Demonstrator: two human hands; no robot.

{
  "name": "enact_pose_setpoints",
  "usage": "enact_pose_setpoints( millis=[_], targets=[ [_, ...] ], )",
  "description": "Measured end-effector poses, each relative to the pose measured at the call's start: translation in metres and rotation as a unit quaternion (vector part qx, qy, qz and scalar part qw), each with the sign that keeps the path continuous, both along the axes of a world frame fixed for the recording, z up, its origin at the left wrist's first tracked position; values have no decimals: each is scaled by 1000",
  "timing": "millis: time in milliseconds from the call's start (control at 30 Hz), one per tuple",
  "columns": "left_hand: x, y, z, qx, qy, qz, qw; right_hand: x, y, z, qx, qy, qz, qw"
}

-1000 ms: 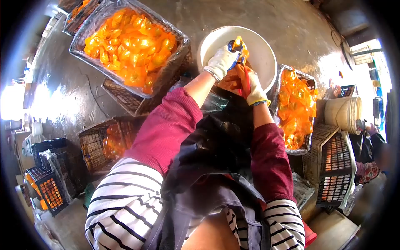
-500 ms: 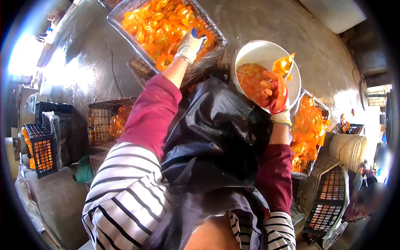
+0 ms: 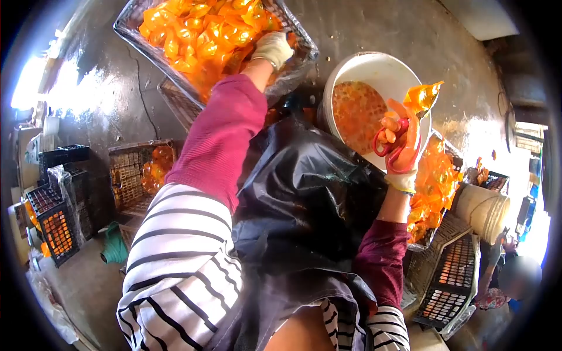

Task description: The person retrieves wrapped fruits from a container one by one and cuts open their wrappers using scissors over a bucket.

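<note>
My left hand [image 3: 274, 49], in a pale glove, reaches into a plastic-lined crate [image 3: 132, 30] at the upper left. Its fingers point down among shiny orange packets [image 3: 205, 38] at the crate's right side and are mostly hidden. My right hand [image 3: 403, 137], in an orange-palmed glove, is closed around red-handled scissors [image 3: 396, 142]. Just beyond its fingertips, at the scissor blades, is an orange piece [image 3: 422, 97] that looks like wet film. This hand is over the right rim of a white bucket [image 3: 374, 67], which holds orange-red, bitty liquid [image 3: 356, 114].
A second lined crate of orange packets [image 3: 436, 187] stands right of the bucket. Another crate [image 3: 130, 175] lies at left, near a green container [image 3: 114, 243]. Black crates [image 3: 453, 281], a cream bucket [image 3: 483, 207] and a person [image 3: 497, 292] are at right.
My left hand has shifted toward the crate's right side, its fingers now turned down. My right hand has moved right and slightly down with the scissors and orange piece. The view has shifted slightly.
</note>
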State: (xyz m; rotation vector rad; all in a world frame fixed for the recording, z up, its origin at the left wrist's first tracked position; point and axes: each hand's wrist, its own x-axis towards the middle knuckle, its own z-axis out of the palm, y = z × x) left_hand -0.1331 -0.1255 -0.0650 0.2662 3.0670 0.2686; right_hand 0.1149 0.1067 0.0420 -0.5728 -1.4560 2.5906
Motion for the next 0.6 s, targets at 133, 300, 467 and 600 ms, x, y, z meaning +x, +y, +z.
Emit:
enact_pose_setpoints(
  millis=[133,300,467,600],
  targets=[
    [-9,-55,-23,613,-196,124,755,3,-3,5,-4,-26,-14,1000],
    [53,-78,40,909,-249,45,330,13,3,-6,-16,27,-11,999],
    [66,-69,32,801,-147,20,579,33,40,-18,14,93,-132,987],
    [70,-6,55,842,-280,76,455,50,96,-58,-298,302,-55,904]
  ],
)
